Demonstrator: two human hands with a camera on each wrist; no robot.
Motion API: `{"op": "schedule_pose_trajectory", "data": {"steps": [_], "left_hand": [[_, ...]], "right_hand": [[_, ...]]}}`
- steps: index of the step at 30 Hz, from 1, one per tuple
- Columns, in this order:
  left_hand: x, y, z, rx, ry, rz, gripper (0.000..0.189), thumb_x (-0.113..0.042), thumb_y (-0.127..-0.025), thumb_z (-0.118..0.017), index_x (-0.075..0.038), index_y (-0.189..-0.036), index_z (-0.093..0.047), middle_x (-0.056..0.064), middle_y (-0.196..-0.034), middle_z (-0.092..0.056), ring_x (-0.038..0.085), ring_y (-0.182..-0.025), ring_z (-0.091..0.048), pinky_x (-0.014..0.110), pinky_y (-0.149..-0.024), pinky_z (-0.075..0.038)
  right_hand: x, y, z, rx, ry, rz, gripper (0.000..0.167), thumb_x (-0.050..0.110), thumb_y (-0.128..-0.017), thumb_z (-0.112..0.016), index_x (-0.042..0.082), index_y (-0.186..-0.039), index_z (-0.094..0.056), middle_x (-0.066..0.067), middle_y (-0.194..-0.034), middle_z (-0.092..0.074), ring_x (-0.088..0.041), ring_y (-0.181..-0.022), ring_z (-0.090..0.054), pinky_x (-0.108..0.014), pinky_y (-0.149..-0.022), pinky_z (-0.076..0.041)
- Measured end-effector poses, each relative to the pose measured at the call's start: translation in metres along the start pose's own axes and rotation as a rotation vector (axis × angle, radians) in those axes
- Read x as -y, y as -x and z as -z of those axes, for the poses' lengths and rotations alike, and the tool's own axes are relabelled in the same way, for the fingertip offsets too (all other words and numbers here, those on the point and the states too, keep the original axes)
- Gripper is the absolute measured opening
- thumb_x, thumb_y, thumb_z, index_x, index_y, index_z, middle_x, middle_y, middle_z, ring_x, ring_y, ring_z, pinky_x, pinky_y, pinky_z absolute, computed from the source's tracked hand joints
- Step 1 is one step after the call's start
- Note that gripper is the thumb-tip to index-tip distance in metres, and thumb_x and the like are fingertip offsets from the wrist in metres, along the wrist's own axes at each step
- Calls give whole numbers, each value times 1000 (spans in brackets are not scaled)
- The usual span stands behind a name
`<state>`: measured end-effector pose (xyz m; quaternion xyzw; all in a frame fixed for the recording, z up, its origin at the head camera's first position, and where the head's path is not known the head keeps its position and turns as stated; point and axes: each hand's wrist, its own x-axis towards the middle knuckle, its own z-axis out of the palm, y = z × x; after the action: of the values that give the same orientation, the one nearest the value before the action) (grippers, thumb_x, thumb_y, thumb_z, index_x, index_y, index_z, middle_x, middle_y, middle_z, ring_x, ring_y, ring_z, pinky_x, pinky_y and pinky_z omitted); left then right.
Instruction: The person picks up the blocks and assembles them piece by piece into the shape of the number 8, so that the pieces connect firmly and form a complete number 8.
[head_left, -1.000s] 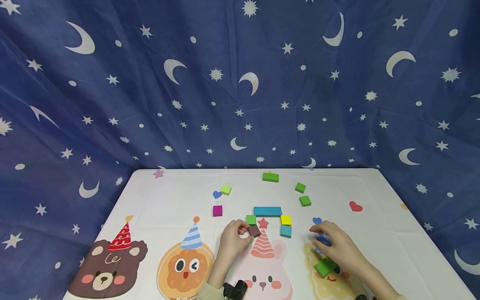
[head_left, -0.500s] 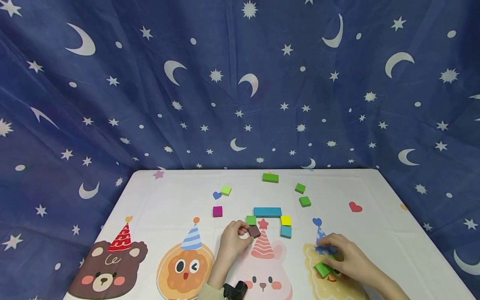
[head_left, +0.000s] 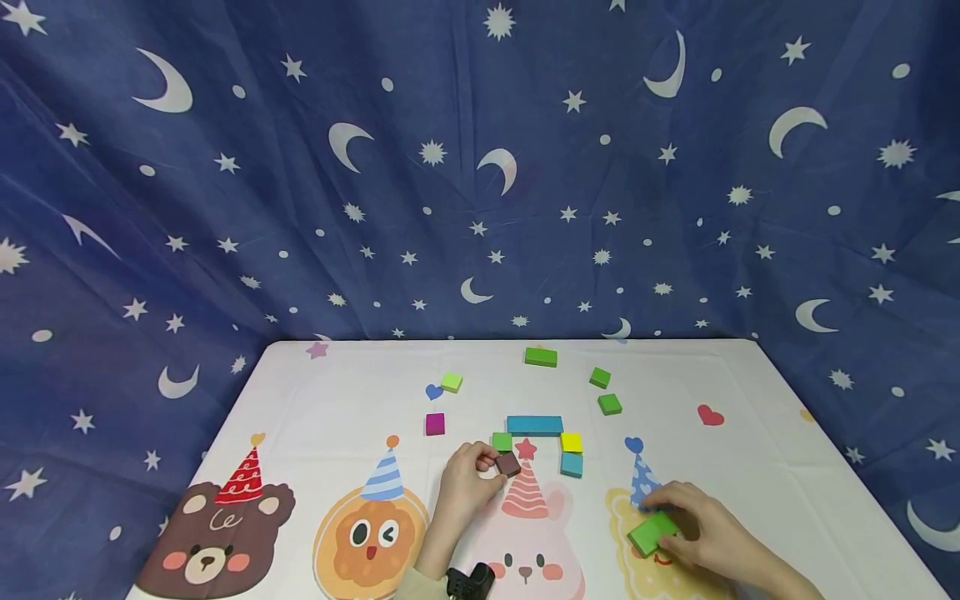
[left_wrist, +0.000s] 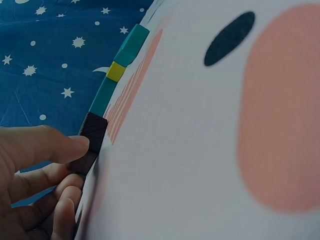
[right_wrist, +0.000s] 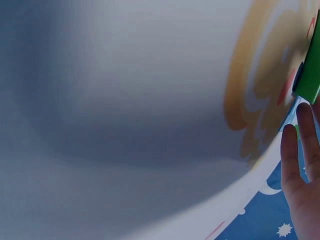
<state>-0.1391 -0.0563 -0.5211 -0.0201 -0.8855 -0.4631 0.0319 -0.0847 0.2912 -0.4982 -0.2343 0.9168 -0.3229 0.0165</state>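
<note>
My left hand [head_left: 467, 485] pinches a dark brown block [head_left: 508, 464] between thumb and fingers, just below a small green block [head_left: 502, 442]. In the left wrist view, thumb and fingertips hold the dark brown block [left_wrist: 94, 131] at the end of a row. A long blue block [head_left: 535, 426] spans the top of this arrangement. Down its right side run a yellow block [head_left: 572, 442] and a smaller blue block [head_left: 572, 465]. My right hand [head_left: 708, 529] has its thumb on a bright green block [head_left: 651, 533], index finger above it. Straight fingers show beside the green block [right_wrist: 310, 70] in the right wrist view.
Loose blocks lie farther back: a long green one [head_left: 541, 357], a green cube [head_left: 600, 378], another green one [head_left: 610, 404], a lime one [head_left: 452, 382] and a purple one [head_left: 435, 424]. The printed white tablecloth [head_left: 345, 392] meets a blue starry curtain [head_left: 420, 183].
My right hand has moved down and closer to the bright green block, its thumb coming onto the block's edge. The block and my left hand with the brown block have stayed put.
</note>
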Motion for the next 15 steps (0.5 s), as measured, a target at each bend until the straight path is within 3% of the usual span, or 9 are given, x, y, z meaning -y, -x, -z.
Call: {"op": "schedule_pose_trajectory", "data": {"steps": [5,15], "left_hand": [[0,0,0,-1,4,3,26,-4,-68,-79,-5,-91,-66,3,-80,-57,10,-73,-48,20,-66,-39],[0,0,0,-11,4,-5,27,-4,-68,-80,-5,-91,-67,2,-80,-58,10,-73,-49,20,-66,-40]], "right_hand": [[-1,0,1,74,4,-65,41,29,-75,-80,28,-113,-62,11,-109,-61,2,-99,-51,-9,-89,-42],[-6,2,-1,41,2,42,39,20,-73,-81,26,-109,-65,9,-105,-61,1,-95,-50,-10,-84,-45]]}}
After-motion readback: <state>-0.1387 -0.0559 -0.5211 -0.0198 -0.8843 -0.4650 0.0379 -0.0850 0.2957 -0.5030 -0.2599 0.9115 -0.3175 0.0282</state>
